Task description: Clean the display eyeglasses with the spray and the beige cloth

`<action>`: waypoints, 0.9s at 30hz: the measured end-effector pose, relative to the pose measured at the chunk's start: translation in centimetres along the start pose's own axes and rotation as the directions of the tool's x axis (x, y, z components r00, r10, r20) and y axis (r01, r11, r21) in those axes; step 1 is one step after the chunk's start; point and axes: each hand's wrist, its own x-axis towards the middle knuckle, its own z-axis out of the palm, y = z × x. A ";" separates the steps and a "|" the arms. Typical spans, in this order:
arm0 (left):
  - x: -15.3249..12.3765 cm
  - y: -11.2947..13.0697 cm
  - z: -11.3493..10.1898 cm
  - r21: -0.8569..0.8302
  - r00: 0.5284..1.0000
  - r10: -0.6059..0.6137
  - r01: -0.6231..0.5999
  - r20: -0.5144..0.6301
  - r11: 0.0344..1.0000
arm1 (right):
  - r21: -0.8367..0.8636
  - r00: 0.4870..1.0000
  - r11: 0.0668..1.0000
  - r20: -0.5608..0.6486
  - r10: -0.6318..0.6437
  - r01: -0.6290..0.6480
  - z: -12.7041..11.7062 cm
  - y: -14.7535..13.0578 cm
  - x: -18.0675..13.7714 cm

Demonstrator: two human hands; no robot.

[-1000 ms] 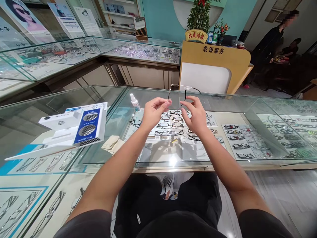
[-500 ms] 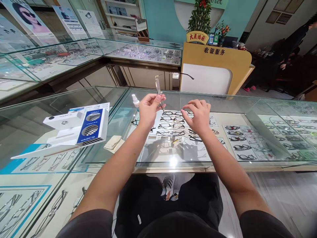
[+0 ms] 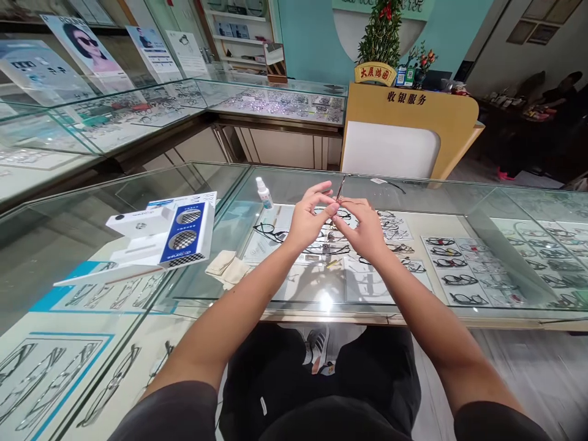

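An eyeglasses shop can be recognised by the yellow cash desk [image 3: 408, 114], on whose front Chinese lettering [image 3: 407, 98] for cashier service is set. In front of the cash desk, rows of glasses [image 3: 459, 280] are laid out beneath a glass tabletop [image 3: 303, 288]. To its left, more eyewear is displayed in a glass case [image 3: 275, 120], shelves [image 3: 241, 39] are fixed behind, and farther left posters [image 3: 87, 49] are put up, one with sunglasses pictured.

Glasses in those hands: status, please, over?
Left hand: pinching glasses. Right hand: touching them. Held over the counter. White bottle: off left, not blocking.
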 end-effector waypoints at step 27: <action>4.5 -4.8 -11.4 0.437 0.746 -0.207 0.566 -0.633 0.699 | 0.043 0.982 0.997 -0.178 0.069 -0.063 -1.8 0.5 0.6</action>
